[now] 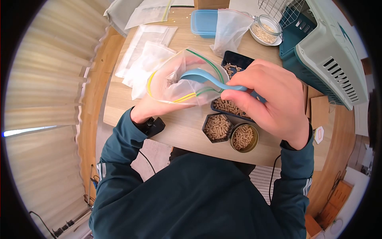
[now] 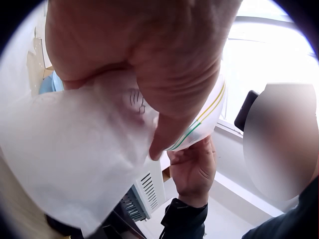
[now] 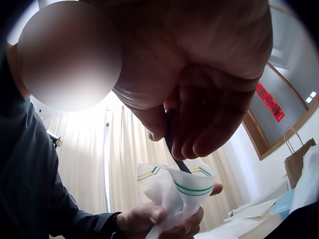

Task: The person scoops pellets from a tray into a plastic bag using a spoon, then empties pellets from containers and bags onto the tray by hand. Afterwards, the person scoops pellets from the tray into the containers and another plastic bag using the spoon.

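A translucent zip bag (image 1: 163, 85) with yellow and green seal lines is held up, mouth open, by the left hand (image 1: 153, 109), whose fingers curl round it from beneath. The right hand (image 1: 272, 93) pinches the handle of a blue spoon (image 1: 213, 79), its bowl inside the bag mouth. In the left wrist view the left hand (image 2: 144, 55) grips the bag (image 2: 75, 144). The right wrist view has the right hand (image 3: 199, 94) above the bag (image 3: 174, 191). What lies in the spoon is unclear.
Below the hands stand a dark tray (image 1: 229, 107), a hexagonal dish (image 1: 217, 128) and a round tin (image 1: 244, 137), all with pellets. Behind are a blue-lidded box (image 1: 203, 22), a filled bag (image 1: 230, 30) and a glass jar (image 1: 266, 30). A pet carrier (image 1: 330, 59) stands right.
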